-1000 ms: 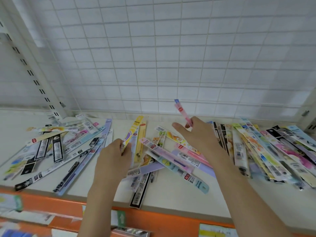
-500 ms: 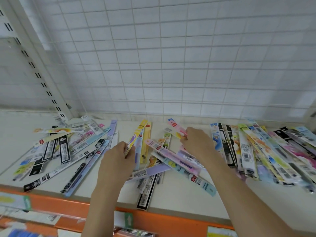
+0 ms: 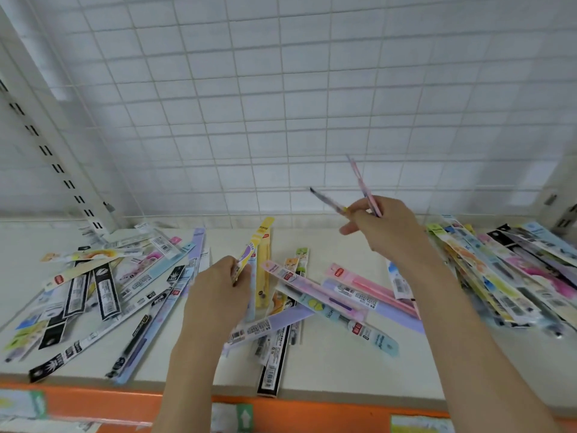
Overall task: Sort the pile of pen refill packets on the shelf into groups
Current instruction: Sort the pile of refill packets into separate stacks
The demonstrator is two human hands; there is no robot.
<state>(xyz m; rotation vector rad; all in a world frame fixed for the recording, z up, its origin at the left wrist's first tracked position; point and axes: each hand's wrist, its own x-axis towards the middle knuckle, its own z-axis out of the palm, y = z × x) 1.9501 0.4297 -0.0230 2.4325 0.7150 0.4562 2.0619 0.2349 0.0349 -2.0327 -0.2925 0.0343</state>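
Observation:
Flat pen refill packets lie spread over a cream shelf (image 3: pixel 327 367). My left hand (image 3: pixel 218 295) grips a yellow and purple packet (image 3: pixel 249 254) by its lower end, just above the middle pile (image 3: pixel 331 301). My right hand (image 3: pixel 384 229) is raised above the shelf and holds two packets, a pink one (image 3: pixel 362 182) pointing up and a darker one (image 3: pixel 324 200) pointing up and left. A group of mostly black-and-white packets (image 3: pixel 93 289) lies at the left. A colourful group (image 3: pixel 505 273) lies at the right.
A white wire grid panel (image 3: pixel 281 104) closes the back of the shelf. A slotted upright (image 3: pixel 53 157) runs up the left side. An orange price rail (image 3: pixel 125 404) with labels lines the front edge. One black packet (image 3: pixel 271 367) overhangs that edge.
My right hand dipped into the middle pile, then rose with a second, darker packet beside the pink one. My left hand kept its packet and hardly moved.

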